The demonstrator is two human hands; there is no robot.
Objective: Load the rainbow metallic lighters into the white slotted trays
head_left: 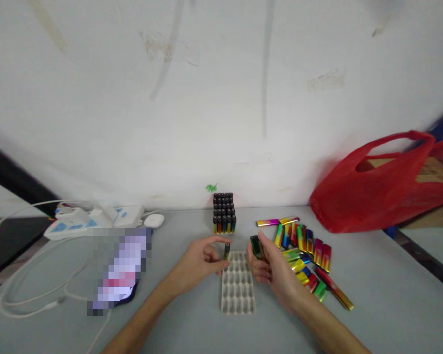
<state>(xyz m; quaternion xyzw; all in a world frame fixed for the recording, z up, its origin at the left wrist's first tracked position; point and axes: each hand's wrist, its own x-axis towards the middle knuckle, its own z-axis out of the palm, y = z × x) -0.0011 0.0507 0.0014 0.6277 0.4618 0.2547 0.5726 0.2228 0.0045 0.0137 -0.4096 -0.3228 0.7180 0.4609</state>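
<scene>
tray: pale, gridded, flat | cylinder: dark, upright, by tray's corner | bundle: dark, tilted

no legible txt, brands or nos., green wall mark unreadable, phone scrn pixelated

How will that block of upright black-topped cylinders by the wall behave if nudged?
Single black-topped cylinders would probably tip easily, being slim and stood on end. A push would likely carry into neighbours, toppling or shifting several, since the rows are packed closely. Any that fall may roll, given their round-looking tops.
</scene>
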